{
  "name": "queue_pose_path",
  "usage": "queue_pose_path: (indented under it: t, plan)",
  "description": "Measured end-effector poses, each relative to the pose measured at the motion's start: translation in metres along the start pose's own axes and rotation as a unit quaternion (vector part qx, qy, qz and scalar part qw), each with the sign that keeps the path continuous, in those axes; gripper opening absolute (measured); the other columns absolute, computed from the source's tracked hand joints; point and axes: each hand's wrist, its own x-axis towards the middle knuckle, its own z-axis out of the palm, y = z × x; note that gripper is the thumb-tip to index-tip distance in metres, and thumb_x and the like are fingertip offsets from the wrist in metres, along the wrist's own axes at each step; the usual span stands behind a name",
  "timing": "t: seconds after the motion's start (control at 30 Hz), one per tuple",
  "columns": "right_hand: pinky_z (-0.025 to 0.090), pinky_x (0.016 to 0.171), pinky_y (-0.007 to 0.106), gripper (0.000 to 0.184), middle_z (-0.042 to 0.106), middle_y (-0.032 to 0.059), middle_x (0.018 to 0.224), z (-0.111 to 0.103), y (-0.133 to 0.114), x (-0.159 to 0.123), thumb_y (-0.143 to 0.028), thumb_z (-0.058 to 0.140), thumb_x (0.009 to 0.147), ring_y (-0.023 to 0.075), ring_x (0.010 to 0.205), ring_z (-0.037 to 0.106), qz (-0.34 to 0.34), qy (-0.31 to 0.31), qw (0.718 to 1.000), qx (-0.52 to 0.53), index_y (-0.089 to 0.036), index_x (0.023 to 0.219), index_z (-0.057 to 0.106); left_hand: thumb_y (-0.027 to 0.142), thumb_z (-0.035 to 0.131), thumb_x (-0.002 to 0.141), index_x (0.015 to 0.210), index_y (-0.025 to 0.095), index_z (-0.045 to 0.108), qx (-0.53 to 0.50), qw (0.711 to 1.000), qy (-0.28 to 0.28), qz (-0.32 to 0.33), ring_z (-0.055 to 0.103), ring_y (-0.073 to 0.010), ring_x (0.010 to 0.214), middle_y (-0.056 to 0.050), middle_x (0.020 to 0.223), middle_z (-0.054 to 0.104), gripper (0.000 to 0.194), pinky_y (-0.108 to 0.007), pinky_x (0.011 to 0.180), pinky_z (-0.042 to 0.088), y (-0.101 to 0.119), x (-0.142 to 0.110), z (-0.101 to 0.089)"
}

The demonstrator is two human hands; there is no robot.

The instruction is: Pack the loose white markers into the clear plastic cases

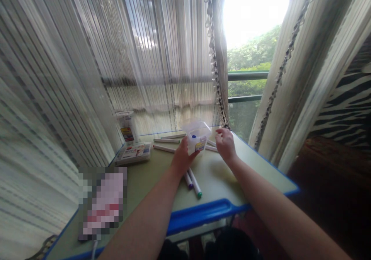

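My left hand (182, 155) grips a clear plastic box (199, 130) from its left side and holds it tilted above the table. A blue-ended item (194, 137) shows within the box, and a small label is on its front. To the right of the box is my right hand (226, 142), its fingers loosely bent and slightly apart, with nothing visible in them. White markers lie around the hands: a green-ended marker (196, 184) and a purple-ended marker (188, 180) below the box, a red-ended marker (164, 148) to its left, and others partly hidden behind the right hand.
The pale table (220, 178) has a blue edge and a blue front tray (199, 215). A flat case (133, 153) and an upright clear container (126, 130) stand at the back left. A blurred-out pink and white object (106, 202) lies at left. Curtains (174, 51) hang behind.
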Motion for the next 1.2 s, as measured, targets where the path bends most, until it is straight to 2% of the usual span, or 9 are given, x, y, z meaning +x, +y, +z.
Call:
queue_pose_path:
  t: [0.1, 0.2, 0.3, 0.47, 0.67, 0.77, 0.87, 1.03, 1.2]
  plan:
    - [0.040, 0.090, 0.039, 0.027, 0.063, 0.0140, 0.101, 0.004, 0.009, 0.000, -0.023, 0.048, 0.079, 0.0271, 0.100, 0.053, 0.041, -0.153, 0.979, -0.131, -0.015, 0.095, 0.068, 0.034, 0.076, 0.065, 0.108, 0.020, 0.045, -0.035, 0.998, 0.040, -0.033, 0.064, -0.0240, 0.101, -0.011, 0.110, 0.063, 0.055, -0.042, 0.085, 0.056, 0.002, 0.004, 0.000]
    - [0.040, 0.088, 0.039, 0.034, 0.063, 0.0151, 0.107, 0.004, 0.009, -0.002, -0.028, 0.049, 0.079, 0.0301, 0.105, 0.051, 0.082, -0.254, 0.940, -0.211, -0.017, 0.105, 0.070, 0.034, 0.078, 0.063, 0.098, 0.020, 0.042, -0.083, 0.990, 0.100, -0.060, 0.066, -0.0231, 0.097, -0.010, 0.106, 0.063, 0.051, -0.039, 0.079, 0.058, 0.005, 0.008, -0.002]
    - [0.040, 0.086, 0.037, 0.037, 0.064, 0.0135, 0.109, 0.002, 0.007, -0.001, -0.031, 0.047, 0.081, 0.0292, 0.105, 0.052, 0.093, -0.303, 0.918, -0.239, -0.021, 0.109, 0.070, 0.035, 0.077, 0.064, 0.095, 0.021, 0.040, -0.117, 0.983, 0.129, -0.056, 0.067, -0.0224, 0.093, -0.010, 0.103, 0.063, 0.050, -0.038, 0.077, 0.059, 0.008, 0.009, -0.006]
    - [0.039, 0.085, 0.036, 0.031, 0.065, 0.0099, 0.107, -0.002, 0.004, 0.001, -0.039, 0.050, 0.080, 0.0281, 0.103, 0.052, 0.055, -0.332, 0.909, -0.246, -0.026, 0.095, 0.075, 0.038, 0.076, 0.064, 0.098, 0.021, 0.038, -0.134, 0.980, 0.141, -0.043, 0.067, -0.0228, 0.093, -0.010, 0.105, 0.062, 0.054, -0.037, 0.074, 0.060, 0.012, 0.008, -0.006]
    - [0.039, 0.088, 0.036, 0.023, 0.066, 0.0091, 0.105, 0.000, 0.007, -0.001, -0.031, 0.055, 0.080, 0.0259, 0.103, 0.052, 0.011, -0.305, 0.925, -0.226, -0.022, 0.090, 0.073, 0.040, 0.079, 0.060, 0.093, 0.021, 0.037, -0.101, 0.984, 0.138, -0.050, 0.067, -0.0244, 0.092, -0.011, 0.103, 0.063, 0.056, -0.040, 0.076, 0.059, 0.016, 0.007, -0.005]
    - [0.042, 0.086, 0.035, 0.023, 0.067, 0.0110, 0.097, 0.006, 0.012, 0.000, -0.028, 0.050, 0.085, 0.0228, 0.095, 0.057, 0.003, -0.237, 0.961, -0.145, -0.016, 0.093, 0.068, 0.038, 0.079, 0.058, 0.092, 0.021, 0.038, -0.063, 0.986, 0.133, -0.074, 0.069, -0.0251, 0.086, -0.011, 0.100, 0.064, 0.056, -0.039, 0.070, 0.059, 0.016, 0.005, -0.006]
    - [0.047, 0.072, 0.033, 0.027, 0.066, 0.0101, 0.089, 0.008, 0.015, 0.002, -0.028, 0.044, 0.087, 0.0198, 0.078, 0.061, 0.035, -0.160, 0.986, -0.019, -0.014, 0.104, 0.059, 0.035, 0.079, 0.058, 0.093, 0.022, 0.039, -0.041, 0.987, 0.134, -0.074, 0.069, -0.0242, 0.083, -0.010, 0.098, 0.065, 0.055, -0.039, 0.068, 0.059, 0.013, 0.005, -0.005]
    - [0.046, 0.054, 0.028, 0.041, 0.061, 0.0034, 0.080, 0.005, 0.014, 0.002, -0.033, 0.040, 0.089, 0.0140, 0.056, 0.057, 0.030, -0.106, 0.990, 0.094, -0.019, 0.127, 0.046, 0.030, 0.078, 0.059, 0.098, 0.021, 0.041, -0.007, 0.991, 0.113, -0.068, 0.067, -0.0244, 0.091, -0.010, 0.102, 0.064, 0.055, -0.037, 0.073, 0.058, 0.010, 0.006, -0.005]
    - [0.046, 0.049, 0.024, 0.049, 0.059, 0.0018, 0.083, 0.003, 0.011, 0.001, -0.036, 0.042, 0.088, 0.0107, 0.052, 0.055, 0.015, -0.085, 0.987, 0.134, -0.022, 0.136, 0.038, 0.025, 0.075, 0.062, 0.100, 0.020, 0.047, 0.052, 0.994, 0.096, -0.026, 0.065, -0.0232, 0.098, -0.009, 0.107, 0.064, 0.048, -0.035, 0.081, 0.055, 0.016, 0.003, -0.008]
